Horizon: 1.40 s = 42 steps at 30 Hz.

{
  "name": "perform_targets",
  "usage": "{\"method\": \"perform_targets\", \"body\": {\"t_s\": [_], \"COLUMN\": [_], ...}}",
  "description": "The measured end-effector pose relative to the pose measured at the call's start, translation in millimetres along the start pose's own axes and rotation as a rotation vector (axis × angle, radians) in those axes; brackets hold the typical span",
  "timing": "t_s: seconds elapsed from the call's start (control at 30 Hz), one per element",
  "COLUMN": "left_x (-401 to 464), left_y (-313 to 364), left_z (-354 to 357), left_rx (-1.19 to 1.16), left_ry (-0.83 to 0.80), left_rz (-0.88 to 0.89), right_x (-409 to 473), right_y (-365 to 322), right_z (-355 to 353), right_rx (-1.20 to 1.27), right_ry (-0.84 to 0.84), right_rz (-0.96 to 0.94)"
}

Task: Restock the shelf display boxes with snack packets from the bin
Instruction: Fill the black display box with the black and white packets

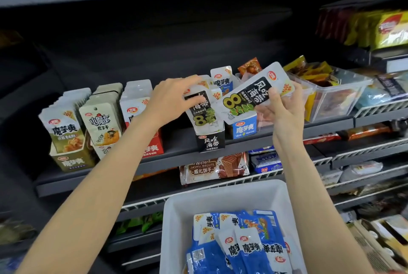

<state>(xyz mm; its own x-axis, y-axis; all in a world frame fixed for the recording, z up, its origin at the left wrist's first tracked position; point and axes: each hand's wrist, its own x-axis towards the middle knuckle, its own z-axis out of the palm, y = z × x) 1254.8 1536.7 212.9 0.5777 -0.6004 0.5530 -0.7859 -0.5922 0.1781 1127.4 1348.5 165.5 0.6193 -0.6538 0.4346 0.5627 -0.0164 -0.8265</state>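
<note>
Your left hand (174,97) reaches over the black cardboard display box (209,139) at the front edge of the dark grey metal shelf (176,154), its fingers curled over the tops of the upright black-and-white seaweed packets (199,110) standing in it, apparently pressing them back to open a slot at the front. Your right hand (280,106) grips a single flat black-and-white seaweed snack packet (251,95) of the same design, thumb on its printed face and fingers behind, held tilted just beside and above the box so that it can probably be turned upright and dropped in. This packet is therefore off the shelf and out of the bin, in the air between the black box and the blue cardboard display box (244,129) to its right. The white plastic bin (220,194) sits below and in front of you, holding a loose heap of blue-and-white snack packets (242,249), which match the blue box and suggest that it is to be filled next. To the left stand an olive-green display box (72,159), a pale box of cartoon-printed packets (103,123) and a red display box (152,148), all of them well stocked. A clear plastic tub (331,99) of orange-wrapped snacks stands further right, apart from your work.
</note>
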Motion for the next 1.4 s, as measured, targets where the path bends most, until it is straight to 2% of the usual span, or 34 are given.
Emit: {"method": "perform_targets", "body": {"t_s": [0.13,0.23,0.33,0.43,0.63,0.73,0.83,0.87,0.93,1.0,1.07,1.17,1.4], "left_x": [5.3,4.3,-6.6,-18.5,-28.7,-33.4,-38.3,-39.2,-39.0,-36.4,-33.2,-26.9,-18.3], "left_y": [2.5,5.1,-3.2,-12.5,-10.5,-4.4,-4.5,-4.7,-3.2,0.6,6.1,12.5,15.4], "left_z": [20.7,30.1,30.8,31.0,34.5,37.3,41.8,42.7,43.4,44.8,45.9,49.6,58.2], "left_rx": [0.049,-0.026,-0.239,-0.362,-0.620,-0.749,-0.780,-0.770,-0.759,-0.788,-0.842,-0.922,-0.967], "left_ry": [-0.180,-0.224,-0.154,-0.045,0.071,0.091,0.055,0.040,0.017,-0.020,-0.069,-0.100,-0.082], "left_rz": [0.030,0.072,-0.062,-0.102,-0.281,-0.310,-0.306,-0.309,-0.335,-0.399,-0.472,-0.513,-0.446], "right_x": [4.8,7.7,13.1,17.7,26.7,22.9,21.3,19.5,13.8,7.2,3.9,5.2,25.9], "right_y": [9.1,13.8,15.8,16.7,28.9,39.7,49.5,52.7,58.6,63.5,67.9,78.2,75.4], "right_z": [8.2,11.6,13.3,22.9,54.2,63.3,60.9,59.4,57.4,57.3,58.9,63.3,72.9], "right_rx": [0.004,-0.024,-0.088,-0.219,-0.760,-0.875,-0.927,-0.981,-1.078,-1.051,-0.889,-0.618,-0.350], "right_ry": [-0.026,-0.062,-0.114,-0.231,-0.424,-0.484,-0.507,-0.492,-0.360,-0.210,-0.196,-0.305,-0.487], "right_rz": [0.020,0.010,-0.028,-0.090,-0.327,-0.306,-0.245,-0.260,-0.380,-0.479,-0.337,-0.012,0.281]}}
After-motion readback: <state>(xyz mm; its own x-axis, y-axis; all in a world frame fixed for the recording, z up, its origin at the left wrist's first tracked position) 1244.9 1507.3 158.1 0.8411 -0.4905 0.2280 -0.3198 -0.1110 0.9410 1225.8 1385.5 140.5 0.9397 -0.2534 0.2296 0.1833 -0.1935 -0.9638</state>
